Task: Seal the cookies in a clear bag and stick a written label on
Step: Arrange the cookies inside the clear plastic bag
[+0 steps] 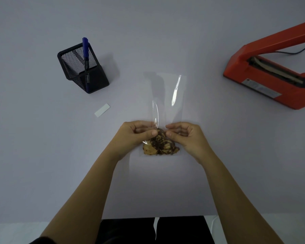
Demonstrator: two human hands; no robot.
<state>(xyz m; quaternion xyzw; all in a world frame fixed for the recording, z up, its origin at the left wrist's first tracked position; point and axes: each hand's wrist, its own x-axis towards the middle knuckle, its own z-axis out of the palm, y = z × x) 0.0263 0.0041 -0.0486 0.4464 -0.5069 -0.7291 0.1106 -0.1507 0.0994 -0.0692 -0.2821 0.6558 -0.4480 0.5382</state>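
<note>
A long clear bag (167, 97) lies on the pale table, its open end pointing away from me. Brown and dark cookies (161, 147) sit inside at its near end. My left hand (137, 136) pinches the bag on the left just above the cookies, thumb against curled fingers. My right hand (185, 136) pinches it on the right in the same way. A small white label (102, 110) lies flat to the left of the bag. A blue pen (86, 62) stands in a black mesh holder (82, 69) at the back left.
A red heat sealer (271, 71) with its arm raised stands at the right edge, and its dark cable (296, 51) trails behind it. The table's near edge (60, 221) runs just above my lap.
</note>
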